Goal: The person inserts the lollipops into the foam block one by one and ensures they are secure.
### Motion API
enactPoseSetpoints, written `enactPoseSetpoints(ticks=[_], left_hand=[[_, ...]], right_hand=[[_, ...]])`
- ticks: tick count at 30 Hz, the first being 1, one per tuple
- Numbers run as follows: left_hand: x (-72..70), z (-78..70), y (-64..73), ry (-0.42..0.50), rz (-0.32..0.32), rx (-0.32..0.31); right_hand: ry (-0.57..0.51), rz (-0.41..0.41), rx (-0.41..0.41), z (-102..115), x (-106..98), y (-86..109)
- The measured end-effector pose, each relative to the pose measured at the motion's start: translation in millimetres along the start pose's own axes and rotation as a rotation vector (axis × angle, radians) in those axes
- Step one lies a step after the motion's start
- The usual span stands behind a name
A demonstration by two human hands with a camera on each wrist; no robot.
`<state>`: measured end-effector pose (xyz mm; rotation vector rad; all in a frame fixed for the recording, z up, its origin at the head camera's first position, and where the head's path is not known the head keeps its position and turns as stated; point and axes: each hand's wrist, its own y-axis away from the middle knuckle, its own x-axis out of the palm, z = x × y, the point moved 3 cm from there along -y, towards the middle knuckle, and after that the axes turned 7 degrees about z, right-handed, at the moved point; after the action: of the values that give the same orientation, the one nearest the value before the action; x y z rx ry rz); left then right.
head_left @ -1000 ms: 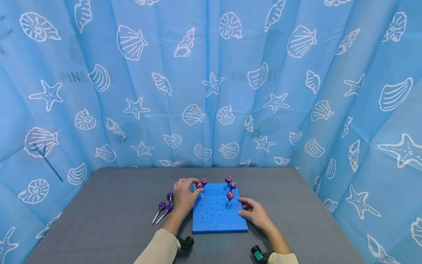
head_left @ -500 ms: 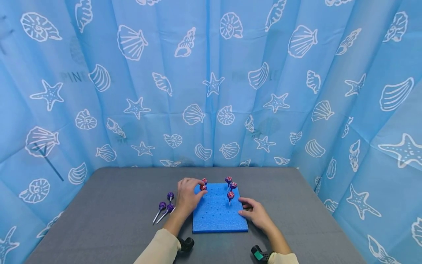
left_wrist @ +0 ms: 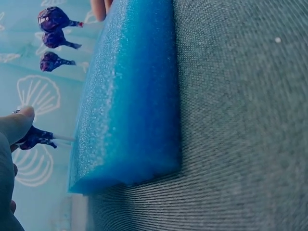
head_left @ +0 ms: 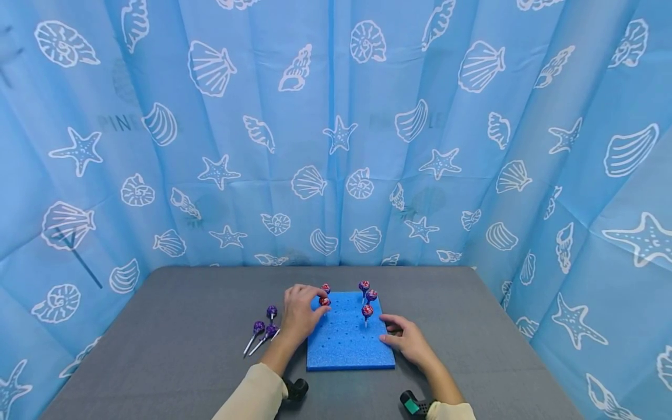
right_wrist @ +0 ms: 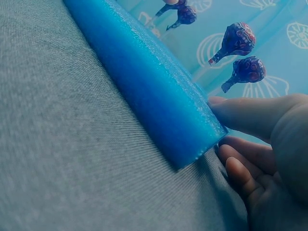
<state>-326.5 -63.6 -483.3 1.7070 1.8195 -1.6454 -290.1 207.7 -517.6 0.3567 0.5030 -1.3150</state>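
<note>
My left hand (head_left: 300,312) pinches a wrapped lollipop (head_left: 325,301) by its head over the back left of a blue foam board (head_left: 349,350). In the left wrist view, the thumb lies on the purple wrapper (left_wrist: 36,138), and the white stick meets the board's top; how deep it goes is hidden. Behind it stands another lollipop (head_left: 325,288), partly hidden by the fingers. Three more lollipops (head_left: 367,311) stand upright along the right side. My right hand (head_left: 409,341) touches the board's right edge, its thumb (right_wrist: 250,113) against the top corner and its other fingers loosely bent.
Several purple lollipops (head_left: 258,328) lie on the grey table (head_left: 184,350), left of the board and close to the left forearm. Rows of small holes mark the board's top. A blue shell-print curtain (head_left: 336,146) hangs behind the table.
My left hand has moved slightly right with the lollipop, which has gone from tilted to lower and more upright at the board. The right hand has stayed at the board's edge.
</note>
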Motion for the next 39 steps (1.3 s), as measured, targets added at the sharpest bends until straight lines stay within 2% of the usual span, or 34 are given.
enactPoseSetpoints(ticks=[10, 25, 31, 39], left_hand=[[-1.2, 2.8, 1.8, 0.001, 0.014, 0.003], [-17.1, 6.6, 1.3, 0.028, 0.004, -0.008], [-30.7, 6.3, -2.7, 0.039, -0.028, 0.046], [-45.0, 15.2, -8.9, 0.053, -0.068, 0.104]], right_hand=[[0.009, -0.005, -0.001, -2, 1, -1.0], [0.014, -0.004, -0.006, 0, 1, 0.3], [0.012, -0.006, -0.012, 1, 0, 0.8], [0.007, 0.001, -0.021, 3, 0, 1.9]])
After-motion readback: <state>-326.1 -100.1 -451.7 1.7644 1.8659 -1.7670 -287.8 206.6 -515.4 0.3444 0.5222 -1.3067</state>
